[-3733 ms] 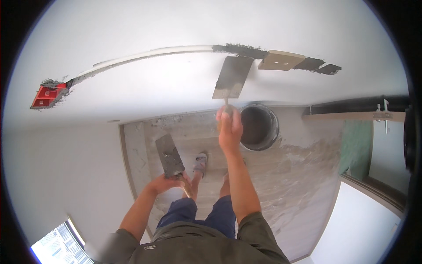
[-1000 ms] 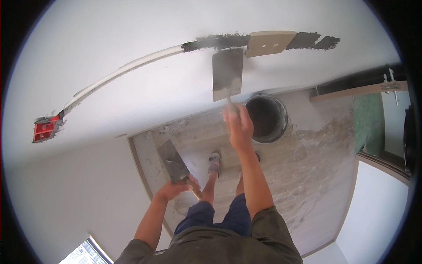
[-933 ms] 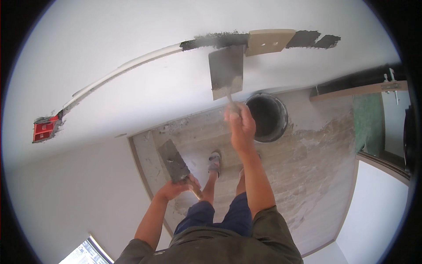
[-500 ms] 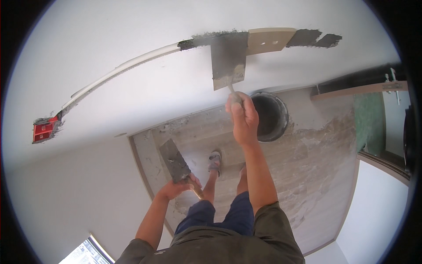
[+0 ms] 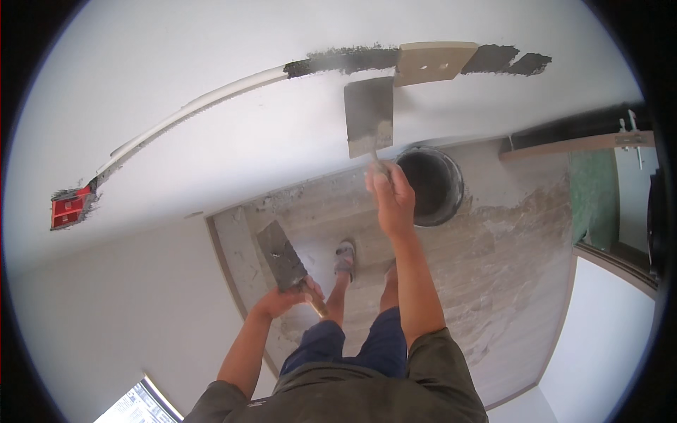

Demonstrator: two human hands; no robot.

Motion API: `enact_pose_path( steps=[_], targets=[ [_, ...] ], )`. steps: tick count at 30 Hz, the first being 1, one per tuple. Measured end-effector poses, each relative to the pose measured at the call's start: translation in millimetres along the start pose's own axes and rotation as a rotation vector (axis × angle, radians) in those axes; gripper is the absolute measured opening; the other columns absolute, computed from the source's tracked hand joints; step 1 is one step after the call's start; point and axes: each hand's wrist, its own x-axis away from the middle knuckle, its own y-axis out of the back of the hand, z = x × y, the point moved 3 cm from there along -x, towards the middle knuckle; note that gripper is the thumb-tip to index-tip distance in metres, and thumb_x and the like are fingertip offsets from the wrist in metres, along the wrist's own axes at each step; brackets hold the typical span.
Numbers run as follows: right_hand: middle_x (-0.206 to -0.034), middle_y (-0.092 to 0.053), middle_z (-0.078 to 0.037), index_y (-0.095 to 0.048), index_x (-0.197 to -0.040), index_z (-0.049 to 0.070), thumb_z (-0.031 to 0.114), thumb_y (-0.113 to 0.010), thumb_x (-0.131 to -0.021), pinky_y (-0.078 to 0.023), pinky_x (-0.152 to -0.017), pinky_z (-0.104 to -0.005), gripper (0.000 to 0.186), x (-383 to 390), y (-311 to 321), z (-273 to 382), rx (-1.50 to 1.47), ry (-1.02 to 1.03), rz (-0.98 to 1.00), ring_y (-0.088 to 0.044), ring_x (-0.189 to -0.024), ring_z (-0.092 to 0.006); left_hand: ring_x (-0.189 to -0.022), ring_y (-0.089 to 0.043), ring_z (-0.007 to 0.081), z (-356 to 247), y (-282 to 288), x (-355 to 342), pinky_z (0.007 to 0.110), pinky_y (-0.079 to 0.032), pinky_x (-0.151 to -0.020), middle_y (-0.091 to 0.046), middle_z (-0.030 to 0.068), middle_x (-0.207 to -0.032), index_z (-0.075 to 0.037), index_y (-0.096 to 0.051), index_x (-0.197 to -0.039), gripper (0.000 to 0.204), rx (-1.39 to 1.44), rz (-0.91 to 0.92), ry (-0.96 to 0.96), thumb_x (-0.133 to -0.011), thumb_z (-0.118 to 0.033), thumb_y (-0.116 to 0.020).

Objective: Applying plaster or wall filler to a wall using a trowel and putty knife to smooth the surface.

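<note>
My right hand [image 5: 391, 197] is raised and grips the handle of a wide flat trowel [image 5: 368, 116], whose blade lies against the white wall just under a dark grey band of wet filler [image 5: 345, 60]. The band runs along a chased groove in the wall, with a bare white conduit [image 5: 204, 106] showing to its left. My left hand [image 5: 285, 299] is held low near my waist and grips a second, narrower trowel [image 5: 281, 254] with grey filler on its blade.
A tan plate [image 5: 431, 62] with two holes sits in the groove right of the trowel. A red wall box [image 5: 69, 208] ends the groove at far left. A black bucket [image 5: 430, 185] stands on the dusty floor by my feet. A doorway is at right.
My right hand moved the wide trowel up to the grey band and has now drawn it down and slightly left along the wall. My left hand with the small trowel has stayed low.
</note>
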Motion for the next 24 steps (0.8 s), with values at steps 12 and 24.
enact_pose_path(
  steps=[12,24],
  targets=[
    [-0.084,-0.06,-0.005,-0.057,-0.11,0.0,0.032,-0.053,-0.1,-0.046,-0.07,-0.0264,0.033,-10,-1,14,0.101,0.118,-0.007,-0.054,-0.074,-0.0113,-0.108,-0.061,0.0299,-1,-9,1,0.046,-0.048,-0.094,-0.064,0.0131,-0.106,-0.007,-0.055,-0.104,0.027,-0.008,-0.017,-0.036,-0.083,-0.004,-0.071],
    [-0.098,-0.061,-0.014,-0.058,-0.112,0.004,0.02,-0.063,-0.089,-0.051,-0.072,-0.0404,0.029,35,88,241,1.661,0.667,0.291,-0.061,-0.089,-0.0322,-0.107,-0.061,0.0265,-29,-29,30,0.041,-0.047,-0.095,-0.064,0.0132,-0.107,-0.005,-0.055,-0.108,0.028,-0.013,0.025,-0.166,-0.085,-0.002,-0.069]
  ],
)
